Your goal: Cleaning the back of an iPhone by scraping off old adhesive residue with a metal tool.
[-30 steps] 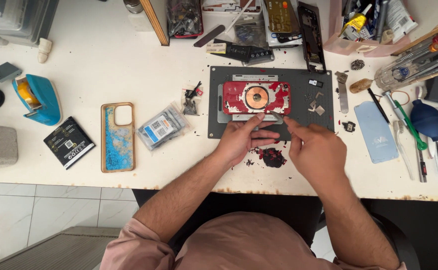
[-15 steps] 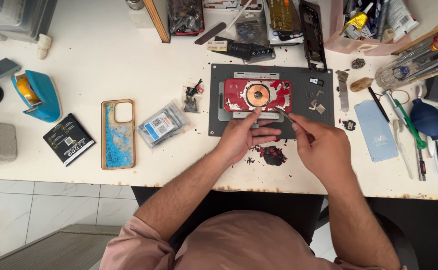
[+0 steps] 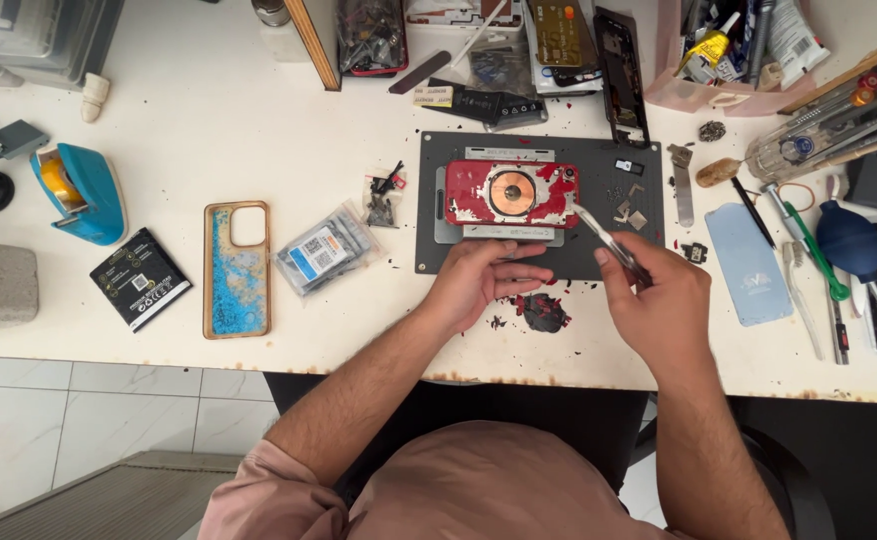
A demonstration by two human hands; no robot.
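On the table lay one red phone on one grey mat, one blue case left, one tape dispenser far left, one battery, one blue blower right. Two hands showed.

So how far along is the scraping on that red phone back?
Much red coating is already off the red phone back, baring its copper coil; a pile of flakes lies below. The right hand holds tweezers at its edge, the left hand beside. Red patches remain.
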